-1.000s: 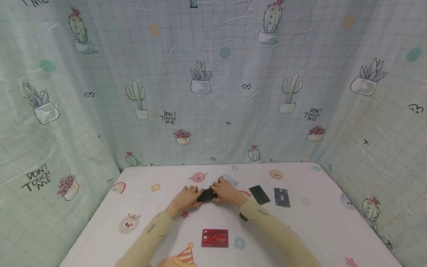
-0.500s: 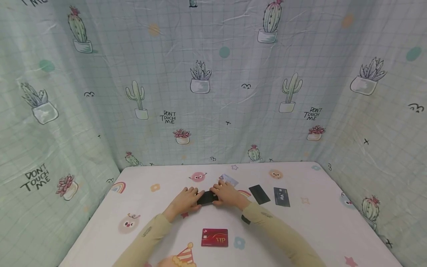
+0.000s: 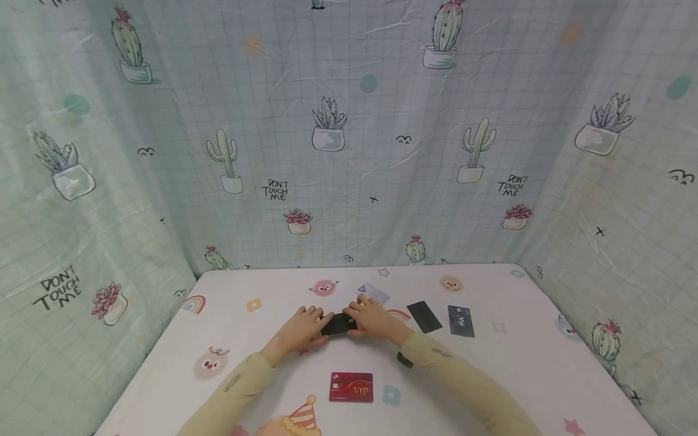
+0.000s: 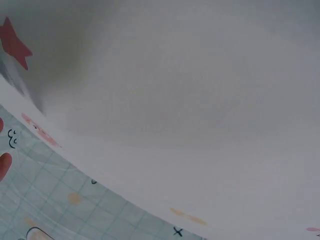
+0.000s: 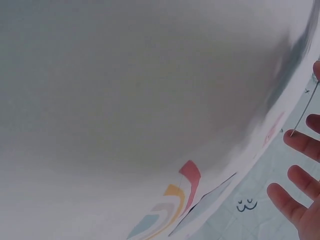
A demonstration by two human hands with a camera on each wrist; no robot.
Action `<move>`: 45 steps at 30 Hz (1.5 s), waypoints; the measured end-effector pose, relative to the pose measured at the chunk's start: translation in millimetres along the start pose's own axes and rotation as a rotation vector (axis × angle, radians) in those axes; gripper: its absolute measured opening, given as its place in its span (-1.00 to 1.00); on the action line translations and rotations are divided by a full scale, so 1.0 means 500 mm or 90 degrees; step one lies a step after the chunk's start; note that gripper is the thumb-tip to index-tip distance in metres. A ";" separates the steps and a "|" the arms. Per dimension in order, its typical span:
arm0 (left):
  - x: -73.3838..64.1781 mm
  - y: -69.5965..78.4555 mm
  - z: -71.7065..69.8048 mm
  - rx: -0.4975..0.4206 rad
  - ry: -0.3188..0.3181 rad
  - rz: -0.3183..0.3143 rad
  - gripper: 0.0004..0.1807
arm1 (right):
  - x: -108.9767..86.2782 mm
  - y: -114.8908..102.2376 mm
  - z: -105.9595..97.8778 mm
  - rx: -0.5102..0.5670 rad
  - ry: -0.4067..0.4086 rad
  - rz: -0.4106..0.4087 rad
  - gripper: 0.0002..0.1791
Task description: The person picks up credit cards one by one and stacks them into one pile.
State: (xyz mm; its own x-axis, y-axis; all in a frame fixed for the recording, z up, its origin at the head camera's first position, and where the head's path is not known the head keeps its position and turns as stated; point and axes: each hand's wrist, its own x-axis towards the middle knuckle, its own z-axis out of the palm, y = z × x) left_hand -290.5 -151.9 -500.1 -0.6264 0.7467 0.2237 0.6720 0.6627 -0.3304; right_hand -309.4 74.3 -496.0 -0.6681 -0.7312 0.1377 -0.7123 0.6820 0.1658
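In the head view both hands pinch a black card (image 3: 338,324) by its two short ends, near the middle of the table. My left hand (image 3: 302,328) grips its left end and my right hand (image 3: 372,317) its right end. The right wrist view shows the card edge-on as a thin line between the right fingers (image 5: 305,145). Only a couple of fingertips (image 4: 4,166) appear in the left wrist view. Just behind the right hand lies a pale blue card (image 3: 377,294), partly covered by that hand.
A red VIP card (image 3: 351,387) lies nearer the front. To the right are a plain black card (image 3: 424,317) and a dark grey VIP card (image 3: 460,321). Another dark card (image 3: 405,360) peeks from under the right sleeve (image 3: 452,375). A patterned curtain (image 3: 349,181) rises behind the table.
Both hands keep hold of the black card, which stays in nearly the same place. The forearms have spread slightly apart, and the right hand has drawn a little nearer, uncovering more pale blue card.
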 end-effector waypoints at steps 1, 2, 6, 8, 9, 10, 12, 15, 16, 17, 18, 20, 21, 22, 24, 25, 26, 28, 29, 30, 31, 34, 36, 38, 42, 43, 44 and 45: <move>-0.001 0.000 0.000 0.003 0.003 0.003 -0.43 | -0.001 0.000 0.000 0.001 0.000 -0.001 -0.42; -0.001 0.000 -0.001 0.003 0.007 0.004 -0.43 | -0.002 0.000 0.000 0.003 -0.002 -0.002 -0.42; -0.005 0.000 -0.002 0.012 0.023 0.012 -0.43 | -0.006 -0.001 -0.003 0.005 0.005 -0.010 -0.44; -0.006 0.001 -0.003 0.014 0.030 0.015 -0.43 | -0.009 -0.002 -0.008 0.004 0.016 -0.016 -0.44; -0.007 0.001 -0.003 0.015 0.032 0.016 -0.43 | -0.012 -0.003 -0.011 0.004 0.022 -0.020 -0.44; -0.008 0.002 -0.004 0.015 0.035 0.018 -0.43 | -0.013 -0.004 -0.013 0.003 0.029 -0.023 -0.45; -0.010 0.004 -0.006 0.011 0.038 0.021 -0.44 | -0.018 -0.006 -0.017 -0.001 0.034 -0.028 -0.45; -0.014 0.006 -0.010 0.004 0.042 0.025 -0.44 | -0.023 -0.009 -0.018 -0.002 0.029 -0.029 -0.44; -0.014 0.007 -0.012 0.004 0.044 0.027 -0.44 | -0.024 -0.009 -0.017 -0.001 0.028 -0.028 -0.44; -0.015 0.008 -0.013 0.006 0.045 0.028 -0.44 | -0.026 -0.010 -0.017 -0.001 0.026 -0.027 -0.44; -0.016 0.009 -0.013 0.009 0.046 0.030 -0.43 | -0.028 -0.010 -0.016 0.001 0.026 -0.026 -0.44; -0.018 0.011 -0.015 0.013 0.049 0.032 -0.43 | -0.030 -0.011 -0.014 0.003 0.030 -0.027 -0.44; -0.019 0.012 -0.015 0.014 0.050 0.033 -0.42 | -0.031 -0.011 -0.013 0.004 0.033 -0.029 -0.44; -0.020 0.012 -0.015 0.015 0.051 0.034 -0.42 | -0.032 -0.012 -0.013 0.005 0.035 -0.030 -0.44; -0.022 0.014 -0.016 0.015 0.055 0.036 -0.42 | -0.035 -0.013 -0.014 0.008 0.035 -0.032 -0.43; -0.024 0.015 -0.017 0.012 0.060 0.037 -0.42 | -0.037 -0.014 -0.014 0.012 0.034 -0.033 -0.43; -0.025 0.017 -0.018 0.010 0.066 0.037 -0.42 | -0.039 -0.015 -0.015 0.018 0.033 -0.033 -0.43; -0.028 0.019 -0.020 0.008 0.083 0.041 -0.43 | -0.043 -0.016 -0.016 0.030 0.026 -0.031 -0.43; -0.030 0.021 -0.021 0.007 0.092 0.043 -0.43 | -0.045 -0.017 -0.017 0.036 0.022 -0.029 -0.43; -0.031 0.022 -0.021 0.006 0.100 0.046 -0.43 | -0.048 -0.018 -0.018 0.041 0.018 -0.028 -0.43; -0.033 0.023 -0.021 0.006 0.107 0.048 -0.43 | -0.050 -0.019 -0.018 0.045 0.016 -0.027 -0.43; -0.037 0.026 -0.020 -0.001 0.114 0.051 -0.43 | -0.056 -0.021 -0.017 0.048 0.018 -0.031 -0.42; -0.040 0.028 -0.019 -0.006 0.109 0.048 -0.43 | -0.060 -0.022 -0.018 0.049 0.024 -0.035 -0.42; -0.043 0.029 -0.019 -0.009 0.104 0.044 -0.42 | -0.063 -0.023 -0.017 0.046 0.030 -0.040 -0.43; -0.047 0.033 -0.022 -0.005 0.108 0.048 -0.42 | -0.069 -0.024 -0.017 0.043 0.037 -0.047 -0.43; -0.048 0.034 -0.023 -0.004 0.111 0.049 -0.42 | -0.070 -0.025 -0.017 0.041 0.037 -0.047 -0.43; -0.049 0.035 -0.025 -0.004 0.114 0.050 -0.42 | -0.071 -0.025 -0.017 0.040 0.037 -0.048 -0.43; -0.049 0.036 -0.027 -0.006 0.117 0.051 -0.42 | -0.073 -0.026 -0.018 0.043 0.037 -0.048 -0.44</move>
State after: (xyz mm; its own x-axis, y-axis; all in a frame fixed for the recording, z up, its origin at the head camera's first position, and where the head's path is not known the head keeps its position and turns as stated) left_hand -257.7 -157.6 -499.4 -0.4885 0.7940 0.3617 0.7212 0.6008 -0.3449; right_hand -274.0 91.9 -494.5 -0.6003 -0.7784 0.1834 -0.7739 0.6233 0.1122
